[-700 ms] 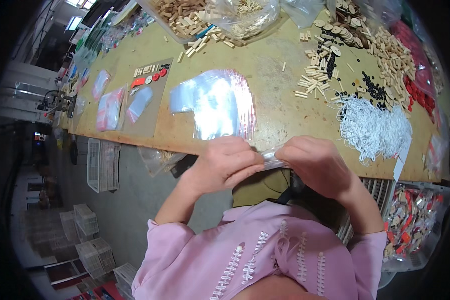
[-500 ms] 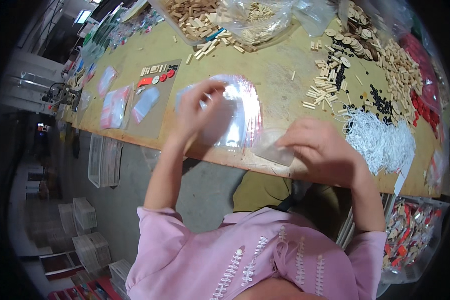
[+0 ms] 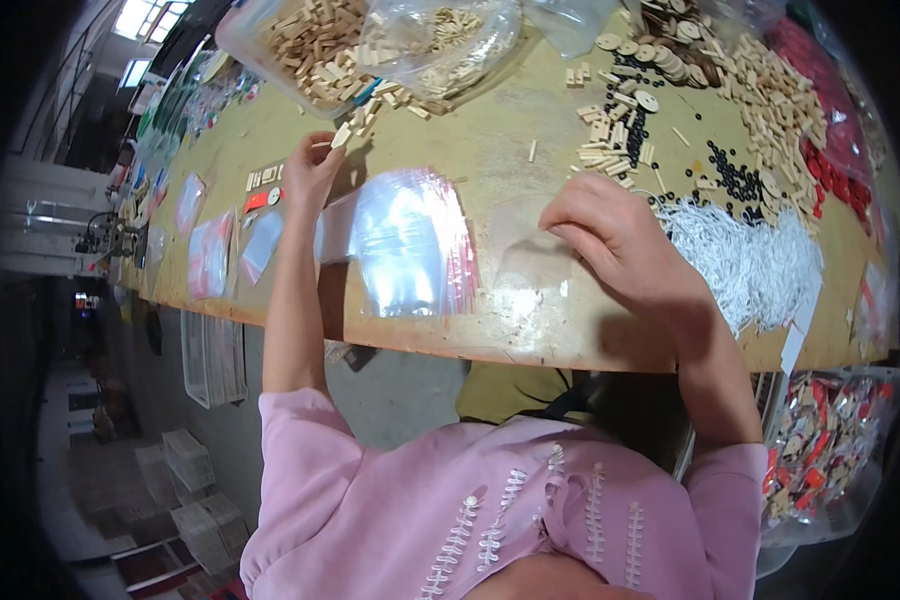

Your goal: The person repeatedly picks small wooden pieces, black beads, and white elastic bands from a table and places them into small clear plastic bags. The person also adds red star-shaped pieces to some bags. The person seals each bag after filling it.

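Reaching to 11 o'clock, left hand (image 3: 310,172) pinches a small wooden stick (image 3: 322,145) w/ fingertips, beside the wooden block pile (image 3: 320,50). Right hand (image 3: 620,240), fingers curled, presses a clear bag (image 3: 530,240) flat on the surface (image 3: 490,130), at 3 o'clock from the zip bag stack (image 3: 400,245).

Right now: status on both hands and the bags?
Left hand out at wooden sticks, pinching one. Right hand flat on single clear bag. Bag stack between the hands, untouched. Nothing blocking.
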The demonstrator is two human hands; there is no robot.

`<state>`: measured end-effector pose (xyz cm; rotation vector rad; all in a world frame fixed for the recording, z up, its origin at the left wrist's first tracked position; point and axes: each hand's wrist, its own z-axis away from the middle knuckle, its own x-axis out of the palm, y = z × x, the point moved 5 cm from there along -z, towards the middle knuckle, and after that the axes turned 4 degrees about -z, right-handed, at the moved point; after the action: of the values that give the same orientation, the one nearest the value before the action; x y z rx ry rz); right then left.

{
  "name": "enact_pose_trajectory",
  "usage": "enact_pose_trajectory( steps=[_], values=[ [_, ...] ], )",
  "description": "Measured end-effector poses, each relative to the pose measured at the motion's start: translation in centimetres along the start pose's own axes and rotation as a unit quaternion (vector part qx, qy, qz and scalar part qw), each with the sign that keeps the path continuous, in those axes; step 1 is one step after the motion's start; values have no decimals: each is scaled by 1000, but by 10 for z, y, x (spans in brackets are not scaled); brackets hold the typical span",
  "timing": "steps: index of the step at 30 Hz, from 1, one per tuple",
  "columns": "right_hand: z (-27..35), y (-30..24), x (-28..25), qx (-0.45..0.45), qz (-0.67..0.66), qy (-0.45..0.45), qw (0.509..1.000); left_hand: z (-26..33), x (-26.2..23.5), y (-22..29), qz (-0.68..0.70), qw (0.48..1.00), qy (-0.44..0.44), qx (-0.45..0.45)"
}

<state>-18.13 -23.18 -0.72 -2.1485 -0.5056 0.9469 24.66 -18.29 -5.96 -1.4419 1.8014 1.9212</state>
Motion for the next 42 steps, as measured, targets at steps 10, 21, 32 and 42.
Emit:
enact_pose_trajectory(
  steps=[10,21,32,42],
  values=[
    [7,-12,8,-37,-77,-29,996,138,43,238,51,922,-273,268],
    [8,-26,11,-86,-170,-25,981,87,64,231,89,957,-225,159],
    [7,-15,1,-51,-161,-20,985,9,223,227,-84,918,-209,327],
    [5,0,-20,-25,-39,88,995,34,126,236,195,918,-287,193]
  ],
)
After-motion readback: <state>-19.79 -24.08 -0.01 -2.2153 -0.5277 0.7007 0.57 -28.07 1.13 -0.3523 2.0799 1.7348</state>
